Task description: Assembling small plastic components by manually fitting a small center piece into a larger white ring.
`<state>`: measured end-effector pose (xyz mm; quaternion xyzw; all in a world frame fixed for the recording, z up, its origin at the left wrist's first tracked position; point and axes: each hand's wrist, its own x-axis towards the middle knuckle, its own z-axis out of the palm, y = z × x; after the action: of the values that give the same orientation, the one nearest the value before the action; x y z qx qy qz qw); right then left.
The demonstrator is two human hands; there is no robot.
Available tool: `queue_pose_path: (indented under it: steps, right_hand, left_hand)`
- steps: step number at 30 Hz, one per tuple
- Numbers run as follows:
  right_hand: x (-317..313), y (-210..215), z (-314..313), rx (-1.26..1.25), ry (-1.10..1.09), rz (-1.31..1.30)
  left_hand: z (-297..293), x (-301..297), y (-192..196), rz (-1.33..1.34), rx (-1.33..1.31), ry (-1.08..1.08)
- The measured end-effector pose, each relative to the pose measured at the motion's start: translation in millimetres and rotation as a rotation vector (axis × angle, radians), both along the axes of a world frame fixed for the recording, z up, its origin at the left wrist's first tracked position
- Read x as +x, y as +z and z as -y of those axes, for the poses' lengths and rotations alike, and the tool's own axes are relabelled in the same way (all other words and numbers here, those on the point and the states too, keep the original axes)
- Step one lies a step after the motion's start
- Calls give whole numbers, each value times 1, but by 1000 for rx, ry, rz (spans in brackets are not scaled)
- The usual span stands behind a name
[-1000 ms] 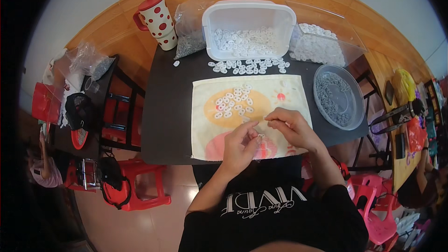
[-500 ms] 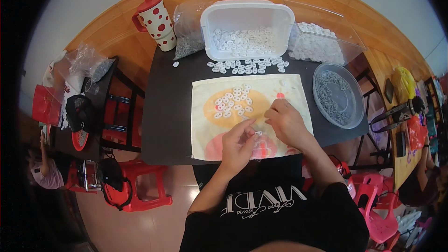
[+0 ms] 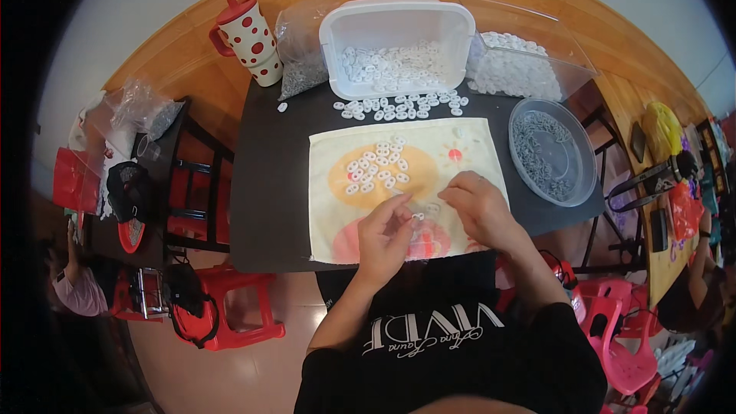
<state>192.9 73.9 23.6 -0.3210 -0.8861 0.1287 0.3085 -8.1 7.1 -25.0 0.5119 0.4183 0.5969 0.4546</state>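
Note:
My left hand (image 3: 383, 239) is closed over the cream cloth (image 3: 326, 218), thumb and fingertips pinching a small white two-holed oval piece (image 3: 418, 217). To its right my right hand (image 3: 483, 208) hovers over the cloth with its fingers drawn together. Whatever may be between those fingertips is too small to make out. Beyond my left hand, several matching white oval pieces (image 3: 382, 159) lie loosely grouped on the cloth's orange patch. A round clear tub (image 3: 590, 172) of small grey metal parts stands right of the cloth.
At the back are a white bin (image 3: 330, 46) of the white pieces, a clear box (image 3: 563, 57) of white parts, a bag of grey parts (image 3: 303, 77) and a dotted tumbler (image 3: 253, 38). More loose pieces (image 3: 400, 106) line the dark table (image 3: 268, 184). Red stools (image 3: 238, 299) stand left.
My right hand has shifted slightly toward me and to the right across the cloth. My left hand keeps its pinch on the white piece. The whole view has moved a little.

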Motion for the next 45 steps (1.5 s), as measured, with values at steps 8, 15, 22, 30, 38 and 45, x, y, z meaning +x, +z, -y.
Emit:
queue_pose_path:
  steps: [8, 15, 22, 30, 38, 45]
  right_hand:
    - [-5, 3, -5, -6, 133, 194]
    - [9, 0, -7, -152, 111, 25]
    - [-10, -9, 10, -719, -117, -594]
    - [-28, -27, 11, -729, 6, -770]
    - [-31, -33, 15, -694, 14, -744]
    - [-32, -33, 17, -664, 23, -740]
  left_hand:
    - [0, 1, 0, 15, 1, 2]
    - [0, 0, -5, -22, 5, 1]
    - [-1, 0, -1, -21, -14, -5]
    - [-1, 0, -3, 32, 8, -46]
    - [-1, 1, 0, 52, 15, -55]
    - [-1, 0, 2, 29, 9, -44]
